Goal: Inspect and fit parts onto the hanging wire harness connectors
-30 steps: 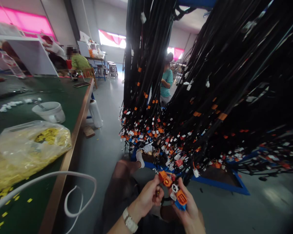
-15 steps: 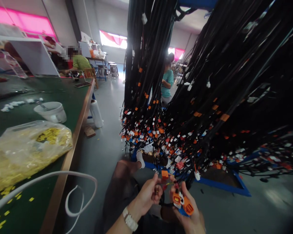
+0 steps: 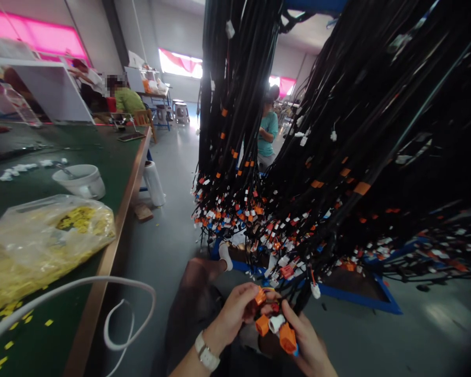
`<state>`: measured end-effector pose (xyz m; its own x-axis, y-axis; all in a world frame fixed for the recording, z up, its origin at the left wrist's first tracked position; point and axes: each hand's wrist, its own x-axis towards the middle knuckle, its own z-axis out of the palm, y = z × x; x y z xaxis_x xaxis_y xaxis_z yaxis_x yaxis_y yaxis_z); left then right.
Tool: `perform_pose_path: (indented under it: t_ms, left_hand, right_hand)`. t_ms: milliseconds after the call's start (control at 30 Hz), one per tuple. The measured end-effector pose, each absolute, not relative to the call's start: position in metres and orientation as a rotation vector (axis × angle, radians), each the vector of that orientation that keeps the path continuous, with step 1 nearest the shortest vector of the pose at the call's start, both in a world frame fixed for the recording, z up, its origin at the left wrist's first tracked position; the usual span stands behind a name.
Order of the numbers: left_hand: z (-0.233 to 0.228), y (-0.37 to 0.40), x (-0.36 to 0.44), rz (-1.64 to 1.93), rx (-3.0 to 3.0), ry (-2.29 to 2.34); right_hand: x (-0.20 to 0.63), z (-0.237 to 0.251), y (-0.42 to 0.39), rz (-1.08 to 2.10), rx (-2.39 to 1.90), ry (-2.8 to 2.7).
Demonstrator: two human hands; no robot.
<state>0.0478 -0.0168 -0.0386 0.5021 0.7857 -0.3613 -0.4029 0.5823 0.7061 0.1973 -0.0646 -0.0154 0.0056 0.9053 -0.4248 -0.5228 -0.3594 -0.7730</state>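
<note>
Your left hand (image 3: pixel 235 311) has its fingers (image 3: pixel 246 299) curled around an orange connector (image 3: pixel 260 296), and your right hand (image 3: pixel 306 340) cups a small cluster of connectors (image 3: pixel 277 327), orange and white, between thumb and fingertips; both sit low over your lap, wrists bent inward so the two sets of fingers nearly touch. The risk, as I judge it, is in that closeness: several short leads run through both grips at once, so a tug from either hand could pull a wire out of its housing or let you pair the wrong plug, since the orange shells look alike. A loosened right grip could also drop the cluster onto the floor (image 3: pixel 168 246) below your fingers. Just beyond your fingertips the hanging wire harnesses (image 3: pixel 298 157) crowd in, and their dangling ends could snag what you hold. Off to the left of your fingers lie a white cable (image 3: pixel 113 314), a plastic bag of yellow parts (image 3: pixel 43 241) and a white bowl (image 3: pixel 80 180) on the table (image 3: pixel 113 152). Farther off, other people work.
</note>
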Motion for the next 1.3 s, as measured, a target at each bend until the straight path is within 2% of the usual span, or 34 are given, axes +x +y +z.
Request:
perform_pose_path:
  t_ms: [233, 600, 833, 1100, 1300]
  left_hand:
    - [-0.023, -0.007, 0.038, 0.936, 0.728, 0.769]
    - [-0.025, -0.012, 0.043, 0.904, 0.7, 0.78]
    - [-0.025, -0.012, 0.044, 0.888, 0.715, 0.793]
    - [-0.028, -0.015, 0.048, 0.879, 0.729, 0.811]
    - [-0.028, -0.015, 0.048, 0.885, 0.741, 0.813]
  right_hand:
    - [0.212, -0.025, -0.063, 1.38, -1.319, -0.705]
    - [0.237, -0.053, -0.055, 0.981, -1.595, -1.15]
    - [0.243, -0.041, -0.061, 0.717, -1.978, -1.355]
    - [0.247, -0.036, -0.061, 0.76, -2.157, -1.327]
    - [0.229, -0.025, -0.064, 1.373, -1.503, -0.69]
